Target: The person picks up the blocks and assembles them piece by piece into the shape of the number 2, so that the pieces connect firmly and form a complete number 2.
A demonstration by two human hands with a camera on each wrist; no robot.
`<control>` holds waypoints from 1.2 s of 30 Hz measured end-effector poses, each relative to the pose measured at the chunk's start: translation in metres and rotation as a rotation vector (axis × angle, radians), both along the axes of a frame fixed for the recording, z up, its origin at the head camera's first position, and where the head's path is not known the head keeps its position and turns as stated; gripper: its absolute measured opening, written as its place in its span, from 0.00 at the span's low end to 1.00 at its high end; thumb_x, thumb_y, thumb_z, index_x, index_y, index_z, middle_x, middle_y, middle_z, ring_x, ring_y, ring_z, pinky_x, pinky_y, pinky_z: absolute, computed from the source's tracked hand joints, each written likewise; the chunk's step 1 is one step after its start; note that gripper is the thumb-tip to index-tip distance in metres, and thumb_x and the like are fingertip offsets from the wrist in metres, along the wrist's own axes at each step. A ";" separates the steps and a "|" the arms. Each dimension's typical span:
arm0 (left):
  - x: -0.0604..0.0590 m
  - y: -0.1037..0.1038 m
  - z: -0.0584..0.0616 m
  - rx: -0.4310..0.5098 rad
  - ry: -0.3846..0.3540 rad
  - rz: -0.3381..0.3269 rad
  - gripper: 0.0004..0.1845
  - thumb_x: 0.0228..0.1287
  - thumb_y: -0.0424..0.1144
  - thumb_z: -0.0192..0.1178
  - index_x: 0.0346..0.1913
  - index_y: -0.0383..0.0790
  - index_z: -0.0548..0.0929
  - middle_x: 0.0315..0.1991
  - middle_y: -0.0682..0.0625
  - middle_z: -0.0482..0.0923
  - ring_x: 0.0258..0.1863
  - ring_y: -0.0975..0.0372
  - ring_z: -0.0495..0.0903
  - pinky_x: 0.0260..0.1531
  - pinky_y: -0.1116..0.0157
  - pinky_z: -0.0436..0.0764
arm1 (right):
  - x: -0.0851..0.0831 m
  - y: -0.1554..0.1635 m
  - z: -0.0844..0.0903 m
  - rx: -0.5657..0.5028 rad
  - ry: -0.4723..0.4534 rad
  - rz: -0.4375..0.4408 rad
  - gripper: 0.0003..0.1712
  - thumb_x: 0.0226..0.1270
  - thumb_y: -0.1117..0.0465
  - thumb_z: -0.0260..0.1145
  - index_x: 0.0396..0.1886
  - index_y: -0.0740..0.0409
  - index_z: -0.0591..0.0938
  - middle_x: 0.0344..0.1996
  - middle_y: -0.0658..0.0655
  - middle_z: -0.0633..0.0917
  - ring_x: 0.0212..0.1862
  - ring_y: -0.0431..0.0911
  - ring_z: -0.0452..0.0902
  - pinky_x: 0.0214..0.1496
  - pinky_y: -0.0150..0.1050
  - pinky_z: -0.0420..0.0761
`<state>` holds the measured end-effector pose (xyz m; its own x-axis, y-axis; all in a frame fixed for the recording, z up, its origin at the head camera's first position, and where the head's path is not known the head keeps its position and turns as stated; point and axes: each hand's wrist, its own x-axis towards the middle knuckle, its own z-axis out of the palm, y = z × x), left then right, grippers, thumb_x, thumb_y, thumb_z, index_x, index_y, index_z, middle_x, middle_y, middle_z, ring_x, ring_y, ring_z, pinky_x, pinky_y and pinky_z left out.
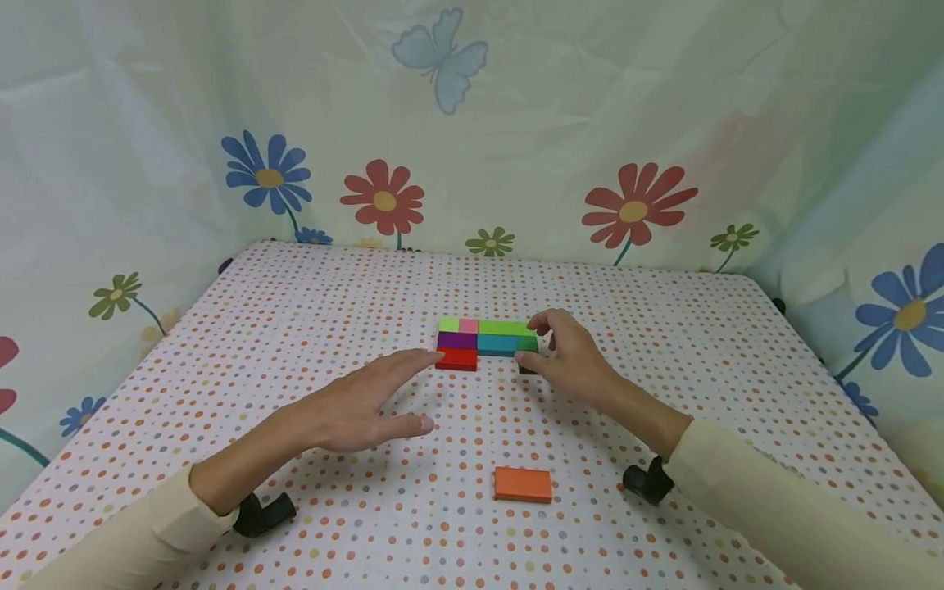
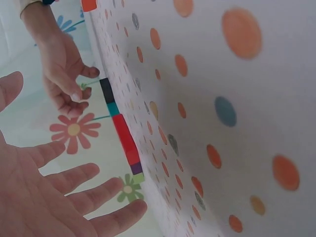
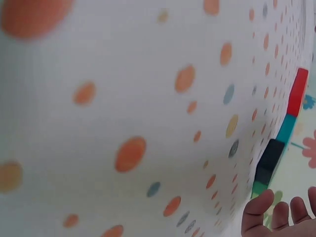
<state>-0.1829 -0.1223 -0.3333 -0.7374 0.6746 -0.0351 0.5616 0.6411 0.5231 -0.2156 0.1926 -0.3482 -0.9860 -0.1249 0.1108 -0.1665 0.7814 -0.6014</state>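
Flat coloured blocks lie in rows mid-table: a red block (image 1: pixel 456 359) in front, purple (image 1: pixel 457 339) and teal (image 1: pixel 497 345) ones behind, then a lime block (image 1: pixel 449 324), a pink block (image 1: pixel 468 325) and a long green block (image 1: pixel 501 327). At the right end sits a black block (image 3: pixel 269 161), mostly covered by my right hand (image 1: pixel 578 360) in the head view. That hand hovers close over it, fingers loosely bent and apart, nothing between them. My left hand (image 1: pixel 361 406) extends flat toward the red block, fingers straight, thumb spread, holding nothing.
An orange block (image 1: pixel 523 484) lies alone nearer to me, between my forearms. A dotted cloth covers the table (image 1: pixel 354 287). Behind it hangs a flower-print curtain (image 1: pixel 516 115). Black camera mounts (image 1: pixel 265 515) sit under both wrists.
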 end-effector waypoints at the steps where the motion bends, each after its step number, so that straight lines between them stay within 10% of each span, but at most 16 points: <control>1: 0.000 0.000 0.000 0.002 -0.001 -0.001 0.45 0.66 0.66 0.57 0.81 0.60 0.53 0.81 0.53 0.51 0.80 0.57 0.50 0.73 0.40 0.56 | -0.002 0.000 0.000 0.000 0.000 -0.005 0.28 0.67 0.57 0.71 0.61 0.61 0.72 0.55 0.60 0.75 0.50 0.54 0.69 0.49 0.45 0.74; 36: 0.000 0.004 -0.003 -0.003 -0.017 0.020 0.45 0.65 0.68 0.57 0.81 0.62 0.53 0.81 0.54 0.50 0.79 0.57 0.50 0.72 0.38 0.58 | -0.041 0.002 -0.003 0.071 -0.099 0.019 0.31 0.77 0.51 0.60 0.74 0.57 0.70 0.70 0.63 0.71 0.73 0.59 0.63 0.72 0.60 0.65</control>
